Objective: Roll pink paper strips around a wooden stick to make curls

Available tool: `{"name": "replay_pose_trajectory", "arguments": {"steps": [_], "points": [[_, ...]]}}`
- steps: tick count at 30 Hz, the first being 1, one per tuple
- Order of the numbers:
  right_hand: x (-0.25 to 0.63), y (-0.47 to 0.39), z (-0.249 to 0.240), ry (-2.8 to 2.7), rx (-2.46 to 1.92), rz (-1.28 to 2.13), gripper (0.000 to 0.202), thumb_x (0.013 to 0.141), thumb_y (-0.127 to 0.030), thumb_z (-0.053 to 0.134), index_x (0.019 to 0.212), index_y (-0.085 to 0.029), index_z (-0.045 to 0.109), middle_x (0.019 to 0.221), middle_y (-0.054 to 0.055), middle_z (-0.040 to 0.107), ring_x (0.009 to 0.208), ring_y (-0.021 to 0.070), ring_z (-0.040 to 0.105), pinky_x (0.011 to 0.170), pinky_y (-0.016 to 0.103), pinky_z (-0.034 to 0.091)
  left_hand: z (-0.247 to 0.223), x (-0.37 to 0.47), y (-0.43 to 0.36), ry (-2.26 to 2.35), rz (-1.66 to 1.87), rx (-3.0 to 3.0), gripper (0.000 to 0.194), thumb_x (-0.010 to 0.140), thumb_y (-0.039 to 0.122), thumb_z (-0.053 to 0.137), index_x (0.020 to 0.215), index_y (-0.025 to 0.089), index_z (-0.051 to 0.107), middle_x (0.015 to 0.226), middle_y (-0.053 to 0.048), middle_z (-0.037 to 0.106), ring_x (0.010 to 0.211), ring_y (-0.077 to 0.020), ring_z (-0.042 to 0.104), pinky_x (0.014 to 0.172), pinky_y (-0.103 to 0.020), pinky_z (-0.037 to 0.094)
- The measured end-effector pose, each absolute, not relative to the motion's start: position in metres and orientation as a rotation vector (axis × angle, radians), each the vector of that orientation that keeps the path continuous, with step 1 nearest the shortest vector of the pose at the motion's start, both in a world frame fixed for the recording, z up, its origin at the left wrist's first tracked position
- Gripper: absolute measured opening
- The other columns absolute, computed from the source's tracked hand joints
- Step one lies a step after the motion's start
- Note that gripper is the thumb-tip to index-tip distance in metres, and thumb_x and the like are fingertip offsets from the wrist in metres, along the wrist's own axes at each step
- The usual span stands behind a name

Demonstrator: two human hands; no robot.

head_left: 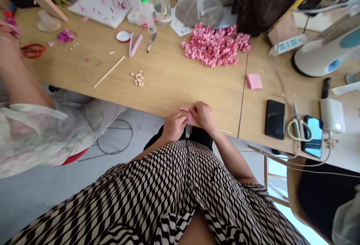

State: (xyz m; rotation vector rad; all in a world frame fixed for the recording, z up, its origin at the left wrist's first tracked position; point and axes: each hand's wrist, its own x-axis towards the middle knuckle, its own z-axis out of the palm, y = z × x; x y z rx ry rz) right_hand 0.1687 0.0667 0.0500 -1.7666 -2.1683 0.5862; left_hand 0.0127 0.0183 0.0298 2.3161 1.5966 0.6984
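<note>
At the table's front edge, my left hand (174,126) and my right hand (204,115) are close together, both closed on a small pink piece (191,118). A thin pink strip (184,109) sticks out just above my left fingers. Beyond them on the table (168,84) lies a big heap of pink blossoms (215,46). Small beige beads (138,78) sit in a pile to the left, near a thin wooden stick (109,71). A stack of pink squares (254,81) rests on the right.
At the left, a person's arm (19,65) reaches over the table near red scissors (33,50). White-handled scissors (299,128), a black phone (275,119) and a lit phone (312,136) lie right. Bottles (161,1) and bags (197,5) stand behind.
</note>
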Motion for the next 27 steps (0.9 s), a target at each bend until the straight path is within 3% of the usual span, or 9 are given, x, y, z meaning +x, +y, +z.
{"name": "replay_pose_trajectory", "arguments": {"steps": [11,22,27], "points": [[0.166,0.068,0.053,-2.167,-1.759,0.575,0.014,0.089,-0.026,0.057,0.08,-0.016,0.062,0.084,0.006,0.066,0.075,0.0162,0.056,0.068,0.028,0.035,0.015,0.016,0.006,1.738,0.811,2.289,0.036,0.099,0.038,0.042,0.092,0.02,0.072,0.076,-0.006,0.06,0.079,-0.0192,0.054,0.077,-0.033,0.042],[0.166,0.068,0.055,-2.178,-1.765,0.59,0.017,0.09,-0.029,0.056,0.08,-0.016,0.062,0.085,0.006,0.065,0.073,0.0163,0.055,0.067,0.028,0.035,0.013,0.01,0.005,1.701,0.753,2.376,0.039,0.1,0.042,0.038,0.113,0.024,0.069,0.081,-0.006,0.058,0.08,-0.0184,0.05,0.077,-0.031,0.041],[0.166,0.069,0.052,-2.162,-1.758,0.583,0.015,0.088,-0.027,0.057,0.08,-0.015,0.062,0.085,0.006,0.066,0.072,0.0155,0.054,0.066,0.028,0.034,0.013,0.002,0.008,1.639,0.724,2.425,0.039,0.099,0.044,0.038,0.113,0.026,0.07,0.082,-0.005,0.056,0.081,-0.0185,0.049,0.076,-0.03,0.041]]}}
